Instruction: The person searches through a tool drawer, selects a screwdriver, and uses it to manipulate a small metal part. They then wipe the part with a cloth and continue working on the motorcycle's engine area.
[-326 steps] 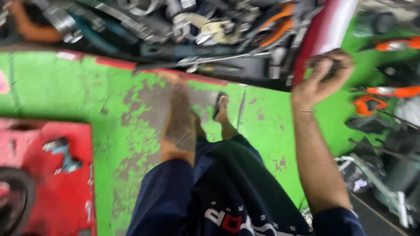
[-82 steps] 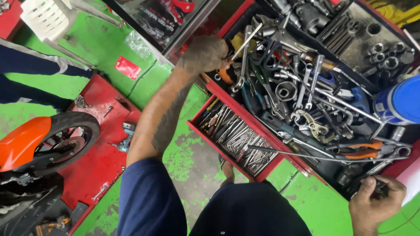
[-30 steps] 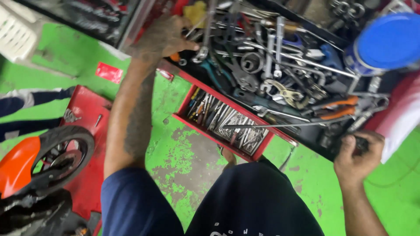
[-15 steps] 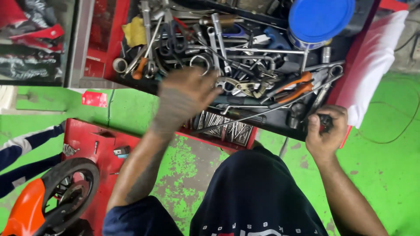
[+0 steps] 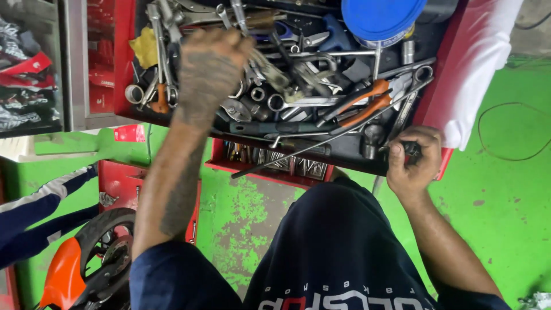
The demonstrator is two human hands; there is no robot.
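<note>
My left hand (image 5: 209, 69) reaches into a red tool tray (image 5: 123, 63) heaped with wrenches, sockets and pliers. Its fingers curl down among the metal tools, and motion blur hides whether they grip one. My right hand (image 5: 414, 163) is closed around a small dark tool (image 5: 412, 150) at the tray's front right corner. Orange-handled pliers (image 5: 363, 106) lie between the two hands. A long thin metal rod (image 5: 321, 143) slants across the tray's front.
A blue-lidded tub (image 5: 381, 17) sits at the tray's back. A white cloth (image 5: 482, 69) drapes its right side. Below is an open drawer of small tools (image 5: 275, 165). A wheel with an orange fender (image 5: 86, 264) and another person's striped sleeve (image 5: 40, 201) are at left.
The view has swung so the tray sits squarely ahead. My left hand has shifted across the tools toward the tray's middle. My right hand stays closed at the front right corner.
</note>
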